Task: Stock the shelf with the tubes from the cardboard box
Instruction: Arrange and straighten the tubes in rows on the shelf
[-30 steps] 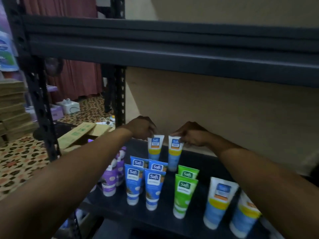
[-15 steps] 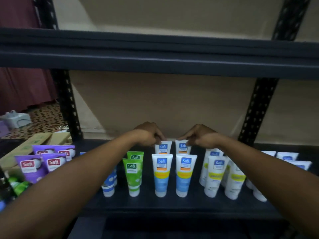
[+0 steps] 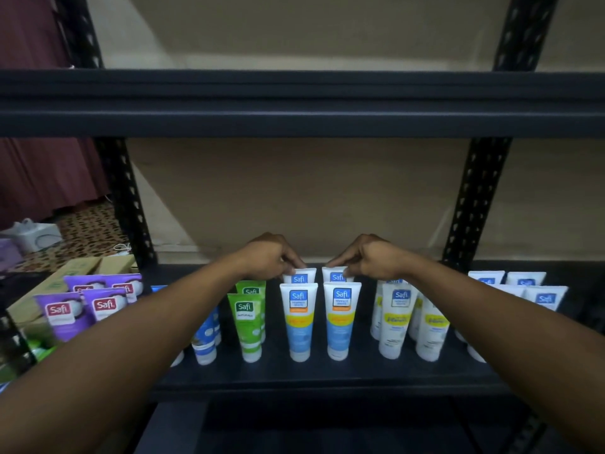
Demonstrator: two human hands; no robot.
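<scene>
Tube (image 3: 299, 278) and second tube (image 3: 337, 276) are pinched at their tops by curled fingers (image 3: 292, 261) of the left hand (image 3: 271, 257) and right hand (image 3: 370, 258), in the back row of the shelf (image 3: 327, 376). Each should be stood upright behind the front tubes (image 3: 298, 319) before release.

Left grip (image 3: 270, 257), right grip (image 3: 371, 257): fingertip pinches.

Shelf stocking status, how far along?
Done: green tubes, blue-and-yellow tubes and white tubes stand in rows on the shelf. In hand: left hand pinches the left back-row tube, right hand the right back-row tube. Left: cardboard box beside the shelf; what remains inside is hidden.
</scene>
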